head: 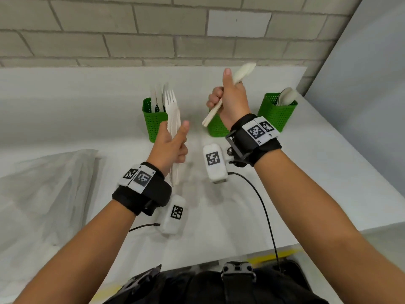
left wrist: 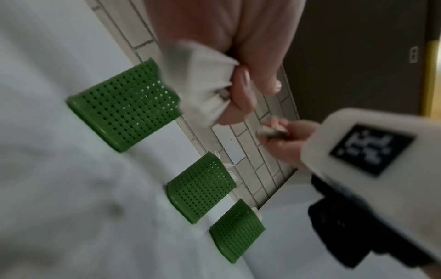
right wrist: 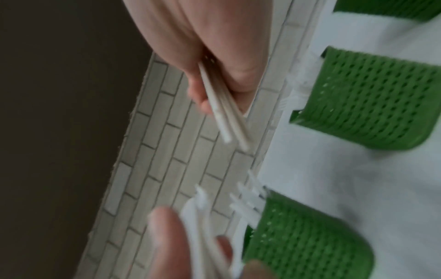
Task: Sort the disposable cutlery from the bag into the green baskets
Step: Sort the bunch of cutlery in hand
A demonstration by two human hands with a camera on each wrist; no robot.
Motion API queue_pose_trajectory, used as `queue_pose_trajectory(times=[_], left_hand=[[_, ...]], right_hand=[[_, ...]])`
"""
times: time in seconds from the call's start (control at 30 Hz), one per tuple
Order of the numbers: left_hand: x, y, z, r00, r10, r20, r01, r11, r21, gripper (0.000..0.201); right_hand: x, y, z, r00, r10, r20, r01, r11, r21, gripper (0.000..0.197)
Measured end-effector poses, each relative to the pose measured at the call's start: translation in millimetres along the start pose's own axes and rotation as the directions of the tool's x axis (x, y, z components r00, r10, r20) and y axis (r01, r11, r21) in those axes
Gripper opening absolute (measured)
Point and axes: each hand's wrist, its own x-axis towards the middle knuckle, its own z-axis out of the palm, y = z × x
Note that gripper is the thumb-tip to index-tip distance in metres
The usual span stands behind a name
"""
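Note:
My left hand (head: 173,145) grips a bundle of white plastic forks (head: 172,110), tines up, in front of the left green basket (head: 153,123). My right hand (head: 228,99) is raised and grips a few cream spoons (head: 243,71), bowls up and handles (right wrist: 224,117) sticking out below the fist. It hides most of the middle basket (head: 215,129). The right basket (head: 277,113) holds spoons. In the left wrist view my fingers (left wrist: 241,88) wrap round the white cutlery, and fork tines show above the middle basket (left wrist: 200,186).
A crumpled clear plastic bag (head: 50,183) lies on the white table (head: 306,172) at the left. The baskets stand in a row near the brick wall (head: 153,40). White cutlery stands in the left basket. The table's right edge runs close to the right basket.

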Motion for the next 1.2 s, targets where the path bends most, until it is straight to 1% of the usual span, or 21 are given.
queue_pose_trajectory(times=[0.1, 0.2, 0.27, 0.3, 0.33, 0.4, 0.43, 0.53, 0.6, 0.7, 0.73, 0.77, 0.8, 0.87, 0.93, 0.97, 1.0, 1.07, 1.1, 1.13, 1.2], left_hand=[[4.5, 1.7, 11.1, 1.0, -0.031, 0.003, 0.031, 0.997, -0.071, 0.021], [10.4, 1.2, 22.2, 0.996, -0.085, 0.03, 0.089, 0.984, -0.152, 0.021], [14.7, -1.1, 31.3, 0.99, -0.131, 0.048, 0.138, 0.972, -0.191, 0.021], [16.4, -2.8, 36.7, 0.987, -0.15, 0.056, 0.159, 0.965, -0.207, 0.022], [17.8, -4.3, 41.9, 0.984, -0.166, 0.063, 0.176, 0.959, -0.222, 0.022], [20.1, -5.7, 52.2, 0.98, -0.183, 0.075, 0.196, 0.948, -0.249, 0.024], [21.1, -6.2, 57.1, 0.98, -0.182, 0.079, 0.196, 0.947, -0.253, 0.024], [23.4, -6.2, 67.5, 0.984, -0.167, 0.067, 0.178, 0.958, -0.226, 0.021], [24.5, -5.3, 70.6, 0.986, -0.158, 0.052, 0.166, 0.962, -0.217, 0.017], [25.8, -5.0, 73.7, 0.989, -0.147, 0.024, 0.148, 0.969, -0.199, 0.009], [25.8, -5.1, 74.7, 0.989, -0.147, 0.02, 0.148, 0.968, -0.204, 0.008], [25.8, -5.2, 75.9, 0.989, -0.148, 0.019, 0.148, 0.964, -0.22, 0.009], [26.0, -5.4, 77.0, 0.989, -0.148, 0.017, 0.148, 0.959, -0.241, 0.011], [25.7, -5.6, 77.8, 0.99, -0.142, 0.001, 0.137, 0.952, -0.273, 0.015], [24.1, -5.6, 77.4, 0.992, -0.127, -0.006, 0.121, 0.957, -0.263, 0.014], [23.1, -6.1, 77.1, 0.993, -0.119, -0.002, 0.115, 0.964, -0.241, 0.014], [21.6, -6.2, 76.7, 0.994, -0.109, 0.005, 0.108, 0.971, -0.214, 0.014], [18.1, -7.0, 75.6, 0.995, -0.093, 0.018, 0.095, 0.982, -0.161, 0.014], [17.1, -7.8, 74.5, 0.996, -0.089, 0.017, 0.09, 0.984, -0.151, 0.013], [16.1, -8.1, 73.2, 0.997, -0.082, 0.012, 0.083, 0.984, -0.157, 0.013], [14.6, -7.8, 70.3, 0.998, -0.059, -0.012, 0.056, 0.985, -0.164, 0.01]], right_hand=[[17.3, -2.9, -36.7, 0.997, -0.03, -0.071, 0.016, 0.98, -0.2, 0.029], [42.2, -25.0, -71.6, 0.982, 0.003, -0.19, -0.06, 0.952, -0.3, 0.032], [61.7, -45.8, -92.8, 0.964, -0.086, -0.251, -0.04, 0.888, -0.457, 0.045], [71.1, -55.7, -102.5, 0.955, -0.152, -0.253, -0.009, 0.841, -0.54, 0.053], [78.8, -63.9, -110.9, 0.946, -0.215, -0.241, 0.028, 0.798, -0.602, 0.056], [93.0, -73.0, -129.6, 0.934, -0.28, -0.224, 0.038, 0.698, -0.715, 0.055], [100.4, -73.4, -139.0, 0.935, -0.281, -0.217, 0.009, 0.631, -0.776, 0.054], [114.8, -62.9, -162.0, 0.966, -0.158, -0.203, -0.133, 0.367, -0.92, 0.048], [121.7, -55.0, -171.3, 0.98, -0.087, -0.179, -0.156, 0.22, -0.963, 0.04], [126.2, -56.4, -170.9, 0.986, -0.065, -0.152, -0.144, 0.107, -0.984, 0.038], [128.3, -57.4, -170.5, 0.987, -0.062, -0.146, -0.14, 0.08, -0.987, 0.04], [130.6, -58.5, -169.5, 0.987, -0.062, -0.148, -0.144, 0.06, -0.988, 0.048], [132.3, -59.8, -168.1, 0.986, -0.071, -0.152, -0.148, 0.054, -0.987, 0.057], [132.5, -60.4, -162.7, 0.979, -0.116, -0.168, -0.157, 0.094, -0.983, 0.072], [128.3, -61.8, -155.0, 0.979, -0.159, -0.129, -0.116, 0.089, -0.989, 0.077], [123.4, -62.7, -149.1, 0.982, -0.172, -0.075, -0.06, 0.088, -0.994, 0.075], [115.8, -63.9, -141.5, 0.983, -0.183, 0.001, 0.022, 0.114, -0.993, 0.07], [97.0, -62.9, -121.1, 0.969, -0.188, 0.163, 0.204, 0.223, -0.953, 0.054], [84.1, -61.3, -108.0, 0.957, -0.155, 0.245, 0.28, 0.283, -0.917, 0.044], [69.2, -58.0, -93.8, 0.94, -0.09, 0.329, 0.34, 0.344, -0.875, 0.037], [36.2, -48.1, -65.2, 0.875, 0.08, 0.477, 0.402, 0.43, -0.808, 0.035]])
